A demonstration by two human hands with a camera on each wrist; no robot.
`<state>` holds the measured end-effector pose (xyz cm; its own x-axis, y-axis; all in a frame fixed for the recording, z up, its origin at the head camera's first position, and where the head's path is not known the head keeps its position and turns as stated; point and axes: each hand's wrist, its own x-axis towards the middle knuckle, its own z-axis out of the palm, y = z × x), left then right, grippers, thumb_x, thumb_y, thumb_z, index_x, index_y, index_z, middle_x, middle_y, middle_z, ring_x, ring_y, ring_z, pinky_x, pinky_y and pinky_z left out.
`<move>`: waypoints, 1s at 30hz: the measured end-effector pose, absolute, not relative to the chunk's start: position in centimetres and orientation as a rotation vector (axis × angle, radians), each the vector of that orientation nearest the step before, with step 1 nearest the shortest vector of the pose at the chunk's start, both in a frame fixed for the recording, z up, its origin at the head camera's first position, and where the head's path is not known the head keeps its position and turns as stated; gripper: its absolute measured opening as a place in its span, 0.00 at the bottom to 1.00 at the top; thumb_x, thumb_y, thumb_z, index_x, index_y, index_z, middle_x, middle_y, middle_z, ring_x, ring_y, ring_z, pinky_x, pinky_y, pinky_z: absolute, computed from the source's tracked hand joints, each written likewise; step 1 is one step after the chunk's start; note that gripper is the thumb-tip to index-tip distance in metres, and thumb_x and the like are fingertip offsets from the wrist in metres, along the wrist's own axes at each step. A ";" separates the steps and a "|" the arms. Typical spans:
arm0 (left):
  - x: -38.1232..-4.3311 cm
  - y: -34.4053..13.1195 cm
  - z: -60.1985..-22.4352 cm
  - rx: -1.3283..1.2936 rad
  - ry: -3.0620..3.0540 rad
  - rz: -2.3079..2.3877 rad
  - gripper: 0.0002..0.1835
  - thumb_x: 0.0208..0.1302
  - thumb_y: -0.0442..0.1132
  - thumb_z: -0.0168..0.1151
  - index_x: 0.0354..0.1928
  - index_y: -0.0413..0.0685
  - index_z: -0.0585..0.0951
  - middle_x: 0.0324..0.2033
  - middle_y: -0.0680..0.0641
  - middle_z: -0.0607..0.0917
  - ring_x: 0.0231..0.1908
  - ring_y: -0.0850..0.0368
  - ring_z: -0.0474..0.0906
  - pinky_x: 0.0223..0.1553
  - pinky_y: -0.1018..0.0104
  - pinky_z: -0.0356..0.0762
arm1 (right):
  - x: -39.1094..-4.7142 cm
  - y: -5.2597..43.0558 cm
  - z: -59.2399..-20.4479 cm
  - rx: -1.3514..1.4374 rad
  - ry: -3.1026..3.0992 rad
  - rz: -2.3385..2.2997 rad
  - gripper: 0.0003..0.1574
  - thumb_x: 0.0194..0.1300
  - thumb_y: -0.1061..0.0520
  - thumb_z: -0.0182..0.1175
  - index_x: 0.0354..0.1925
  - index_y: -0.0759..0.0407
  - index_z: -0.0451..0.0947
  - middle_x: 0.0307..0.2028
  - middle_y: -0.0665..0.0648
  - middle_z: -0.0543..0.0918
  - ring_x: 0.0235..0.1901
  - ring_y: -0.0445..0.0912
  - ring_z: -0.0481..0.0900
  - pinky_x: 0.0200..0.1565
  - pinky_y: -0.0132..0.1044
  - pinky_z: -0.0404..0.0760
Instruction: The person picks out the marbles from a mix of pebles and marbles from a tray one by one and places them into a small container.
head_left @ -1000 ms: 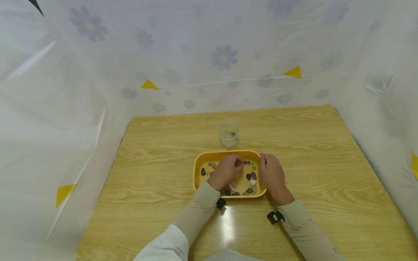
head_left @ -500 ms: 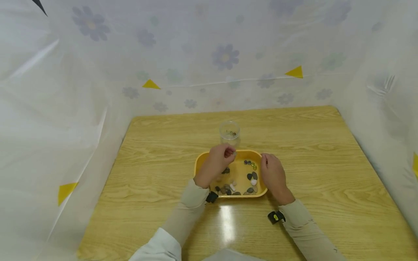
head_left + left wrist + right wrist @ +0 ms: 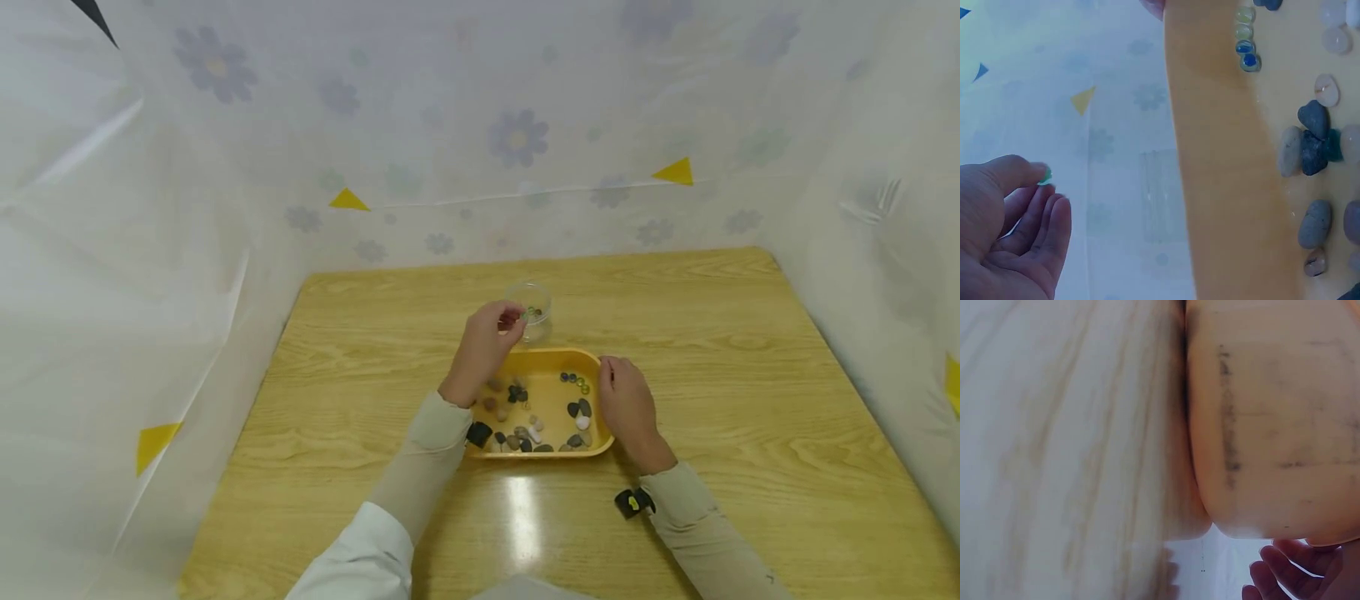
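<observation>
My left hand (image 3: 480,348) pinches a small green glass marble (image 3: 1045,177) between thumb and fingertips. It is at the near left of the rim of a clear round container (image 3: 537,332), which has a few small glass pieces inside. Closer to me stands a yellow tray (image 3: 540,455) with pebbles and marbles on its floor; my left wrist partly covers its left end. My right hand (image 3: 628,407) grips the tray's right rim, and in the right wrist view its curled fingers (image 3: 1291,569) show at the tray's edge.
A short row of marbles (image 3: 575,382) lies at the tray's back right. Dark pebbles (image 3: 517,393) sit near its middle, and a white pebble (image 3: 582,423) at the right. The wooden table (image 3: 360,375) has plastic sheeting (image 3: 450,133) around it.
My left hand has lifted from inside the tray and moved forward and left to the container, carrying the green marble. The right hand stays on the tray's rim.
</observation>
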<state>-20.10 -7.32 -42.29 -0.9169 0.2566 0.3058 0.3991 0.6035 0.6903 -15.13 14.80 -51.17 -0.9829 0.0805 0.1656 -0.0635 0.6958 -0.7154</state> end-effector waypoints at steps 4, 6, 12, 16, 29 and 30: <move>-21.2 -7.2 -42.7 -0.515 -2.670 -1.220 0.11 0.65 0.41 0.58 0.46 0.46 0.79 0.40 0.51 0.80 0.37 0.63 0.75 0.41 0.71 0.74 | -15.2 14.8 -51.2 -0.017 -2.720 1.148 0.31 0.75 0.46 0.34 0.50 0.65 0.76 0.43 0.62 0.78 0.44 0.55 0.75 0.45 0.52 0.74; -21.6 -7.1 -43.1 -0.490 -2.701 -1.221 0.11 0.65 0.41 0.58 0.47 0.46 0.80 0.40 0.51 0.80 0.37 0.63 0.75 0.41 0.71 0.74 | -15.2 14.8 -51.1 -0.020 -2.721 1.145 0.31 0.75 0.46 0.34 0.50 0.65 0.76 0.43 0.62 0.78 0.45 0.55 0.75 0.46 0.52 0.74; -23.0 -6.9 -44.2 -0.421 -2.754 -1.246 0.11 0.64 0.38 0.59 0.47 0.44 0.80 0.38 0.52 0.80 0.37 0.62 0.75 0.40 0.69 0.74 | -15.1 14.9 -51.0 -0.026 -2.718 1.141 0.30 0.75 0.47 0.34 0.49 0.65 0.76 0.43 0.62 0.78 0.44 0.55 0.75 0.44 0.52 0.74; -23.9 -6.8 -44.8 -0.382 -2.771 -1.242 0.11 0.64 0.37 0.59 0.46 0.42 0.80 0.38 0.50 0.81 0.38 0.61 0.76 0.40 0.68 0.75 | -15.0 14.9 -51.0 -0.010 -2.706 1.143 0.30 0.75 0.47 0.34 0.48 0.65 0.77 0.42 0.62 0.78 0.43 0.55 0.75 0.44 0.51 0.74; -24.3 -6.7 -45.2 -0.372 -2.806 -1.251 0.11 0.65 0.37 0.58 0.47 0.41 0.80 0.39 0.48 0.81 0.39 0.58 0.77 0.39 0.67 0.77 | -15.0 15.0 -51.3 0.030 -2.682 1.118 0.27 0.75 0.49 0.36 0.45 0.65 0.77 0.42 0.62 0.79 0.42 0.55 0.76 0.43 0.51 0.74; -24.2 -6.7 -45.2 -0.381 -2.805 -1.251 0.11 0.65 0.37 0.58 0.47 0.41 0.80 0.39 0.48 0.81 0.39 0.58 0.77 0.39 0.67 0.77 | -15.0 15.1 -51.3 0.030 -2.680 1.116 0.27 0.75 0.49 0.36 0.44 0.65 0.77 0.42 0.62 0.79 0.42 0.55 0.76 0.43 0.51 0.74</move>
<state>-24.23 -6.74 -45.16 -0.9687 0.2040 0.1416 0.2417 0.6430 0.7267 -14.99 15.07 -51.26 -0.9715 0.0718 0.2260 -0.1098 0.7085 -0.6972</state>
